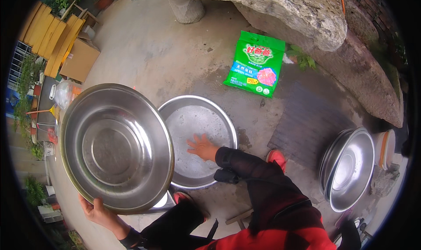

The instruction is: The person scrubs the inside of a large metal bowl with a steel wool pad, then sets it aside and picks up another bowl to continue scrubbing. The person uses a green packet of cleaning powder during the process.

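My left hand point(98, 213) grips the lower rim of a large round stainless steel basin point(113, 148), which is tilted up with its hollow side towards me. Behind it, on the concrete floor, stands a second metal basin point(194, 118) holding water with some bubbles. Over that water my right hand point(203, 148) is spread, fingers apart and palm down, holding nothing; whether it touches the water I cannot tell. A green plastic laundry detergent bag point(255, 64) lies on the floor beyond the basins.
At the right, several stacked metal basins point(352, 171) lean on edge near a white bucket point(388, 148). A dark wet mat point(306, 121) lies on the floor. Large stone slabs point(289, 16) stand at the top. A cardboard box point(80, 60) and potted plants are at the left.
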A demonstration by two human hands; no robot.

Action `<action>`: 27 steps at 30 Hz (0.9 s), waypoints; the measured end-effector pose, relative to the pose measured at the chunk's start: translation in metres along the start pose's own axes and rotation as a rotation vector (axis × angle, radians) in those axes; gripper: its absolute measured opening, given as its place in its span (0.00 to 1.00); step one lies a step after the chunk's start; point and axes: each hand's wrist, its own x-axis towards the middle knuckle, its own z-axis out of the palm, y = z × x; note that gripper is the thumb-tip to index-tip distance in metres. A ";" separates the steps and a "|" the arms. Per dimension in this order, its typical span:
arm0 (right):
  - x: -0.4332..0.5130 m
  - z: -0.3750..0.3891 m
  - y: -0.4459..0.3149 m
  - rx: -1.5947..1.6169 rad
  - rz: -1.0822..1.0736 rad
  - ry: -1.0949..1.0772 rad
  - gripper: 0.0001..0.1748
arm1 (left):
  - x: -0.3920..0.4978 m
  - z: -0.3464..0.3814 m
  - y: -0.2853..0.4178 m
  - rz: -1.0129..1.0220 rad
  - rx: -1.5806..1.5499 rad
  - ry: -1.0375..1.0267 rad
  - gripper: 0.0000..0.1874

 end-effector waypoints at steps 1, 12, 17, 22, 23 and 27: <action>0.002 0.009 0.002 0.024 0.063 -0.017 0.44 | -0.001 0.001 -0.001 -0.018 0.026 0.016 0.29; -0.002 0.012 0.031 0.515 0.576 0.018 0.17 | -0.015 0.044 -0.017 -0.028 0.092 -0.164 0.30; -0.024 -0.035 0.043 0.767 0.845 0.197 0.23 | -0.027 0.063 -0.022 -0.038 0.080 -0.225 0.30; -0.037 -0.070 0.034 0.821 0.625 0.515 0.22 | -0.034 0.079 -0.027 -0.121 0.048 -0.338 0.29; -0.035 -0.072 0.030 0.842 0.571 0.555 0.23 | -0.036 0.083 -0.028 -0.133 0.023 -0.347 0.30; -0.019 -0.072 0.017 1.068 0.497 0.584 0.25 | -0.049 0.099 -0.026 -0.154 0.030 -0.390 0.30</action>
